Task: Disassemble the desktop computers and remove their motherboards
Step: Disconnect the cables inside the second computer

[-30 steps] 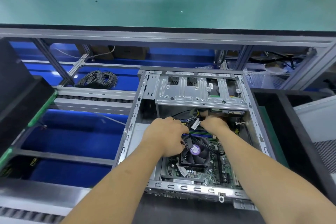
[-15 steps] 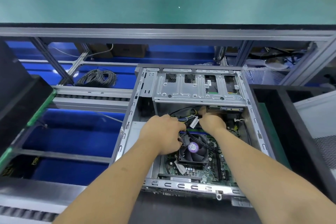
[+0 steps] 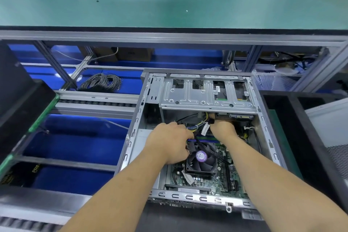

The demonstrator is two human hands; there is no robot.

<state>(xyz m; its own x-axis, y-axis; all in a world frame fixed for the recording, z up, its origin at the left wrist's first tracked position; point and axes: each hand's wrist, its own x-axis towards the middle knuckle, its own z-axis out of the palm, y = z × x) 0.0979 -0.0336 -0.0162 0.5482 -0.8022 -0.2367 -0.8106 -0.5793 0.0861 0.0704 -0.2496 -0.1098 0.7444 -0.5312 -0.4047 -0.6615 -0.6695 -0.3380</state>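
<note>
While both hands (image 3: 169, 143) (image 3: 223, 129) grip cables (image 3: 195, 128), motherboard (image 3: 211, 179) lies beneath.

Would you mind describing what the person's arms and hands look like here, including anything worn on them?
Both forearms are bare along all that shows of them, with no sleeve in view. The left hand and the right hand wear no gloves, and no watch, strap or ring shows on either wrist or on the fingers that can be seen. No markings or cables are attached to the arms.

Both hands (image 3: 170, 142) (image 3: 223, 129) curled, knuckles up
</note>
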